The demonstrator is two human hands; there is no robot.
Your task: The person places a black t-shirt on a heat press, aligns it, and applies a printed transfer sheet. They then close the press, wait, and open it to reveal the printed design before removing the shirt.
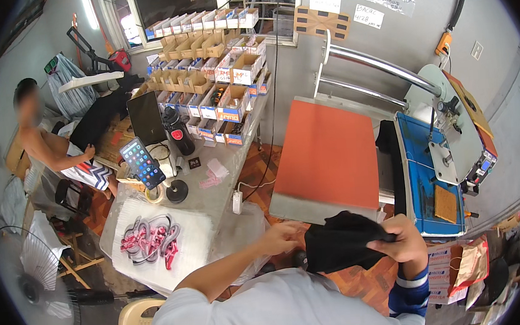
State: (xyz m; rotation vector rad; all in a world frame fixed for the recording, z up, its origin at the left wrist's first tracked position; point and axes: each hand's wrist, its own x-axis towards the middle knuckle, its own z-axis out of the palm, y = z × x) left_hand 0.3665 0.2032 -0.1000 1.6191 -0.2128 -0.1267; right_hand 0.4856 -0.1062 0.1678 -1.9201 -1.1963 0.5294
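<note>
A piece of black cloth point(345, 241) hangs bunched in front of me, above the floor and just short of the press. My right hand point(405, 242) is closed on its right end, the thumb lying over the fabric. Close to the cloth's left edge is my left hand point(283, 237), its fingers stretched toward it; whether they touch it I cannot tell. Beyond the cloth lies the flat orange-red pad point(327, 157) of a heat press. A printed sheet with pink and grey lettering point(150, 241) rests on a white stack on the table to my left.
Phone on a stand point(143, 162), black bottle point(178, 132) and rows of small cardboard boxes point(206, 99) occupy the table. The press's blue side bed point(429, 173) is at right, with cartons point(445, 270) below. A co-worker point(57, 142) stands far left; a fan point(35, 290) is nearer.
</note>
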